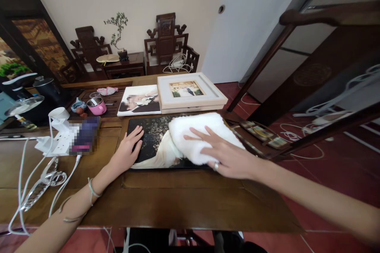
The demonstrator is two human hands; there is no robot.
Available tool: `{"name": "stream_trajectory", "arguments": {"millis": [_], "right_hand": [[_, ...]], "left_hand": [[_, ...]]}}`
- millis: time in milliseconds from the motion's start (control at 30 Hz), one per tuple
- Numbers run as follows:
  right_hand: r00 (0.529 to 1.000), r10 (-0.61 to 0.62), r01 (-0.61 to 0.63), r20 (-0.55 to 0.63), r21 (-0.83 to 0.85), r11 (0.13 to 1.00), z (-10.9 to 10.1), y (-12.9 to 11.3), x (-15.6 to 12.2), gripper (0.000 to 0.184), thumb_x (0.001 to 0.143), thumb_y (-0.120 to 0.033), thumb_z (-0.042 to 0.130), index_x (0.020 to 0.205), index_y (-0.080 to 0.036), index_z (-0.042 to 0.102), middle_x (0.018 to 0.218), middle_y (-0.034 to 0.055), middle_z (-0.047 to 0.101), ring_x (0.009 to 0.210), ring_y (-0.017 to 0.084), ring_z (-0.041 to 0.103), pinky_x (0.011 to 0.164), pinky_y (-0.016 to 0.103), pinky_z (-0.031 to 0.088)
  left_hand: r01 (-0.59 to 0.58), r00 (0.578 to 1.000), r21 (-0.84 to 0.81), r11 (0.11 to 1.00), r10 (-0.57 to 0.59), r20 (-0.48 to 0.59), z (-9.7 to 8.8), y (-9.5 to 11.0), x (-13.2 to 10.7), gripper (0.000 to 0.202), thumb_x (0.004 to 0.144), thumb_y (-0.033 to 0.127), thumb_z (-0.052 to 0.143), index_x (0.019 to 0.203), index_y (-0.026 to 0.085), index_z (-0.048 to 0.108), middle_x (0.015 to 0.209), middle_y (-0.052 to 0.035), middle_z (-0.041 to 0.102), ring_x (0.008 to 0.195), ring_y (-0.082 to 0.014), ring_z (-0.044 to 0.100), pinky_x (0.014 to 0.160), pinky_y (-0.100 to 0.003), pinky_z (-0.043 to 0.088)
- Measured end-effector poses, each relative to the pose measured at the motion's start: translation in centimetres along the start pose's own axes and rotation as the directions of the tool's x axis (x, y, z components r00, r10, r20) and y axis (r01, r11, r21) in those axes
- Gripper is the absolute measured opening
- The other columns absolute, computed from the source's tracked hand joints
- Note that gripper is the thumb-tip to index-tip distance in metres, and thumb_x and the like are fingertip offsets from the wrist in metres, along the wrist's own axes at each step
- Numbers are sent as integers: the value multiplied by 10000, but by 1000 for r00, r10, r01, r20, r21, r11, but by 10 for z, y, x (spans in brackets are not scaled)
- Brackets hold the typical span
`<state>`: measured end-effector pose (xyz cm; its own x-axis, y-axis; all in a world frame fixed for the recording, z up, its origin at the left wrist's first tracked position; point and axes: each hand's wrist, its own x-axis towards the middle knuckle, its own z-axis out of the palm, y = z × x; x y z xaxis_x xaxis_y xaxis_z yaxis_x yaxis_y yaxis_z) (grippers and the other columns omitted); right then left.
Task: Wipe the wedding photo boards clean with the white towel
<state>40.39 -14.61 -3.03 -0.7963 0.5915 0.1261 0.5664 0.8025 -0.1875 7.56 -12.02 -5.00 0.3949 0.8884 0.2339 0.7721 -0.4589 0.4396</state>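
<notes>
A large dark photo print (154, 142) lies flat on the wooden table (166, 201). My left hand (127, 151) rests flat on its left edge, fingers spread and holding nothing. My right hand (221, 151) lies palm down, fingers stretched, pressing a fluffy white cloth (196, 132) onto the right part of the print. A ring shows on one finger of that hand.
Behind the print lie a second photo print (139, 101) and a white framed picture (190, 91). At the left are a white power strip (57, 138) with cables, a pink cup (96, 106) and a kettle (44, 85). Carved wooden chairs (168, 43) stand at the back wall.
</notes>
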Motion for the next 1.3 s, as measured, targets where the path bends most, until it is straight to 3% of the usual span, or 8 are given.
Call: {"name": "stream_trajectory", "arguments": {"millis": [133,233,500,633,767,1033,1133,1300], "right_hand": [[997,-61,63,-43,42,997,15,-54,-34,201,645,-79,485,747,-194,614,1543,64,249,1426,339,57,1106,668,40],[993,-112,115,-36,81,990,19,-73,-39,229,592,-82,507,754,-199,618,1547,57,238,1418,367,81,1096,681,22],[999,15,-17,43,33,999,-3,-11,36,324,753,-100,476,1022,-161,646,1505,139,322,1426,327,97,1078,683,127],[997,56,-54,48,-52,997,-5,17,66,368,788,-109,440,1104,-154,621,1517,114,303,1426,341,89,1047,716,153],[996,84,-81,43,-69,994,-1,2,61,379,767,-107,460,1090,-166,650,1518,84,300,1421,365,79,1046,731,120],[997,48,-53,64,78,996,6,-79,3,313,705,-102,493,899,-220,707,1531,15,268,1424,349,39,1086,696,18],[996,14,-24,91,105,994,4,-77,5,302,723,-104,483,909,-207,697,1527,29,283,1425,343,49,1087,695,37],[997,33,-34,74,18,999,0,-31,49,335,768,-124,472,1043,-152,662,1523,108,277,1422,363,59,1042,744,75]], "left_hand": [[4,1000,-7,1000,-4,-9,1,0,0,448,940,266,337,1341,132,487,1455,-130,427,1389,-242,328,1120,-546,238],[0,1000,-3,1000,0,-3,2,-1,1,456,943,261,324,1356,134,468,1460,-127,421,1394,-236,319,1122,-543,234],[2,1000,1,1000,-2,24,-1,-1,1,452,942,281,334,1339,131,489,1462,-130,413,1395,-233,314,1124,-534,233],[6,1000,6,1000,-6,28,-2,-1,1,451,943,286,336,1340,137,490,1462,-128,413,1397,-233,310,1122,-538,233],[10,1000,0,1000,-10,29,-2,0,1,451,944,289,333,1338,138,491,1463,-128,411,1398,-231,309,1123,-539,228],[18,999,-12,1000,-18,29,-1,1,1,440,940,272,336,1337,164,494,1469,-115,406,1400,-236,303,1124,-551,215],[22,999,-15,1000,-22,32,-1,1,1,441,938,268,340,1334,150,496,1468,-124,407,1400,-243,301,1125,-553,208],[24,999,-16,1000,-23,43,-3,2,1,447,943,274,332,1340,143,488,1458,-131,421,1396,-240,312,1124,-552,211]]}}
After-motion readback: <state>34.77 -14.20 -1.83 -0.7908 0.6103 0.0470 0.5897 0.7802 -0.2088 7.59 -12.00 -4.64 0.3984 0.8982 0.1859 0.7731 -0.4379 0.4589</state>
